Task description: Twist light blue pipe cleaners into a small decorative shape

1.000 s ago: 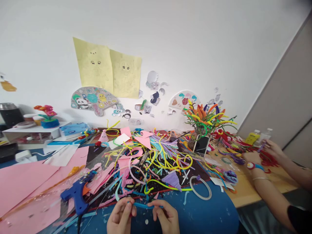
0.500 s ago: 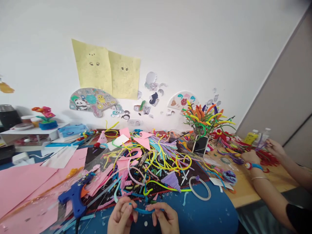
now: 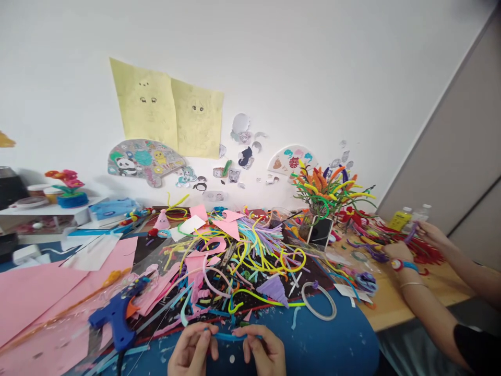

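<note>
A short blue pipe cleaner stretches between my two hands at the front edge of the blue table. My left hand pinches its left end between thumb and fingers. At the other end, my right hand grips it the same way. Just beyond my fingers lies a heap of yellow, lilac and pale blue pipe cleaners. A blue hot glue gun rests left of my left hand. Right of my right hand are a purple ridged triangle and a clear ring.
Pink sheets cover the left side. A vase of pipe-cleaner flowers stands at the back, with a phone leaning before it. On the right, a co-worker's hands hold a purple piece over the wooden table.
The view has shifted slightly, moving the scene a little left. My hands keep their pinch on the blue pipe cleaner. The co-worker's far hand has moved slightly with the purple piece.
</note>
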`<state>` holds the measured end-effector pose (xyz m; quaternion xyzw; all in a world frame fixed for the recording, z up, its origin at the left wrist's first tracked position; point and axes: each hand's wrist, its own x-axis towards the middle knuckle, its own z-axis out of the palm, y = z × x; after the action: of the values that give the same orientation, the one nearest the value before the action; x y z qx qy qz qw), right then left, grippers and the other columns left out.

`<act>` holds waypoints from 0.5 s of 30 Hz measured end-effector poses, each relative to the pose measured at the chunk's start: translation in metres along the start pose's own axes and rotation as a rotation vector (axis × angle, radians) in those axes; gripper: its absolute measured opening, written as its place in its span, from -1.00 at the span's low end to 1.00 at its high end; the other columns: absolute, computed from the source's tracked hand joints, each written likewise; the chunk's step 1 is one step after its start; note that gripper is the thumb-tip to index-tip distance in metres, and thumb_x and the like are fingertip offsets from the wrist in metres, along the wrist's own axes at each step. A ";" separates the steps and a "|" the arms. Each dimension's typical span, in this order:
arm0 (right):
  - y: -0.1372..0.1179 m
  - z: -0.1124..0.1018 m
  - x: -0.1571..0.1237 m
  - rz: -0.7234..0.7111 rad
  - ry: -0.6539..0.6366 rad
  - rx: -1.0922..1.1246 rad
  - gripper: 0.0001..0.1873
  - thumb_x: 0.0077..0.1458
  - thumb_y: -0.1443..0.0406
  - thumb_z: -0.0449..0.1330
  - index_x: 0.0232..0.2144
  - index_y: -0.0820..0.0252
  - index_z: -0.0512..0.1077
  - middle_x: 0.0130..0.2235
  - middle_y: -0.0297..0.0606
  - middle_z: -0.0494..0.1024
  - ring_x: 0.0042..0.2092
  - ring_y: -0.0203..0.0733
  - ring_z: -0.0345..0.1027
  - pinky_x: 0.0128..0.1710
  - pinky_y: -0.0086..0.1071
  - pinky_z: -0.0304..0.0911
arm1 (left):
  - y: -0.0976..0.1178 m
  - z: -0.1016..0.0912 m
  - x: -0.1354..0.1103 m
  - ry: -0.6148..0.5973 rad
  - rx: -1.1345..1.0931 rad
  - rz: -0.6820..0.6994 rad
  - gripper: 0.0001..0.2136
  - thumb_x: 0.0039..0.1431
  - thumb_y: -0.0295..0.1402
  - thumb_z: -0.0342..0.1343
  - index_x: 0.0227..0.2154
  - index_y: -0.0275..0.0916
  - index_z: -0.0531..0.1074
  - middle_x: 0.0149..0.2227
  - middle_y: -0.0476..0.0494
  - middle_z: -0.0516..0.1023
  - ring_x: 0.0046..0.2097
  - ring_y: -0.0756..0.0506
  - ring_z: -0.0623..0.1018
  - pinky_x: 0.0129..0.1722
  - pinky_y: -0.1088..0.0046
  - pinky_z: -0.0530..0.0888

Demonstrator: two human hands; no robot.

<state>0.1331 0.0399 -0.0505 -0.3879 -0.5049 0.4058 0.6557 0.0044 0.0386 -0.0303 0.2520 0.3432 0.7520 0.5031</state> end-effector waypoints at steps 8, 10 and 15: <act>-0.002 0.005 -0.002 0.008 0.062 -0.024 -0.64 0.03 0.03 0.18 -0.47 0.15 0.60 -0.70 -0.33 0.40 -0.67 -0.32 0.21 -0.62 -0.45 0.11 | -0.001 -0.013 0.011 -0.056 -0.031 -0.053 -0.71 -0.30 -0.25 0.43 -0.49 -0.24 0.51 -0.51 -0.11 0.61 -0.69 0.06 0.35 -0.65 0.51 0.35; -0.002 0.006 -0.002 0.008 0.057 -0.025 -0.66 0.03 0.03 0.18 -0.47 0.14 0.60 -0.65 -0.31 0.45 -0.66 -0.33 0.22 -0.61 -0.45 0.12 | -0.002 -0.015 0.012 -0.058 -0.051 -0.060 -0.72 -0.29 -0.26 0.42 -0.49 -0.23 0.51 -0.50 -0.10 0.61 -0.69 0.08 0.34 -0.65 0.51 0.35; -0.003 0.007 -0.002 0.007 0.036 -0.016 -0.66 0.03 0.03 0.18 -0.45 0.12 0.60 -0.58 -0.28 0.52 -0.65 -0.34 0.23 -0.60 -0.46 0.13 | -0.006 -0.019 0.013 -0.047 -0.093 -0.067 -0.74 -0.29 -0.28 0.43 -0.48 -0.21 0.52 -0.49 -0.06 0.61 -0.71 0.10 0.33 -0.64 0.52 0.35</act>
<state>0.1268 0.0377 -0.0472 -0.4022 -0.4948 0.3969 0.6602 -0.0103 0.0473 -0.0469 0.2340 0.3042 0.7439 0.5472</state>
